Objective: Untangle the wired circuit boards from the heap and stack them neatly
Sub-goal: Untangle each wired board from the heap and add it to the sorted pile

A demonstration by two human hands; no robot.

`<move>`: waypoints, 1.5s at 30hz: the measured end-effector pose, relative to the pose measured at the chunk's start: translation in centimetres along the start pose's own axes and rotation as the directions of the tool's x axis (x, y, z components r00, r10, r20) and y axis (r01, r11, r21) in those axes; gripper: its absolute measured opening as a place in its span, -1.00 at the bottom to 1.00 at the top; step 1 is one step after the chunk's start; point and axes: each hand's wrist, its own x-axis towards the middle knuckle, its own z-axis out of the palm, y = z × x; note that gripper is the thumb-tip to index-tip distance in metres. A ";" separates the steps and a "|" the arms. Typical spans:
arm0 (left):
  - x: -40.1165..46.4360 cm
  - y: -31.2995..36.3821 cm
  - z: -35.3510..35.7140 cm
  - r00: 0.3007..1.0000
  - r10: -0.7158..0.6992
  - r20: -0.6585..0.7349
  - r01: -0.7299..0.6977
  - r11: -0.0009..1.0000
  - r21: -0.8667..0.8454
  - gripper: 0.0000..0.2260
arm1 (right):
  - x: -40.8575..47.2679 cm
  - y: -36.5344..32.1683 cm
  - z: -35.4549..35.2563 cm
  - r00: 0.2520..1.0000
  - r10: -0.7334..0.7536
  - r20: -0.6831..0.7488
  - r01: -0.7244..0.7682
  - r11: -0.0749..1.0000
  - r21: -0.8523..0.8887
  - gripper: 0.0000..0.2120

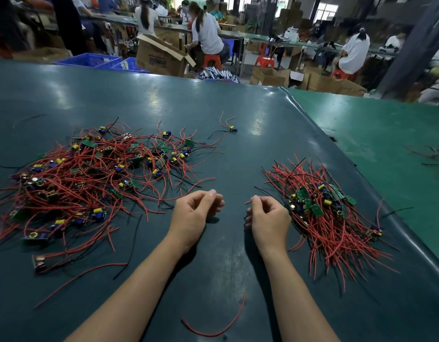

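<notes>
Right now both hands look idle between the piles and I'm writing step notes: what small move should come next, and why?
Probably reach the left hand into the tangled heap and pick one board at its near edge. Both hands hang loosely curled, the right hand beside the sorted stack, and many boards remain knotted.

Heap [85,178] runs off my left edge; can't tell what my right hand [267,215] pinches.

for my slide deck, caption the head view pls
Both hands rest between a tangled heap and a tidier stack of wired circuit boards.
</notes>
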 end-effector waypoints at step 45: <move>-0.5 -1.7 0.2 0.541 0.799 0.262 -0.800 0.394 0.452 -0.82 | -2.1 -2.2 0.0 0.908 -0.154 0.391 0.059 0.968 0.244 -0.72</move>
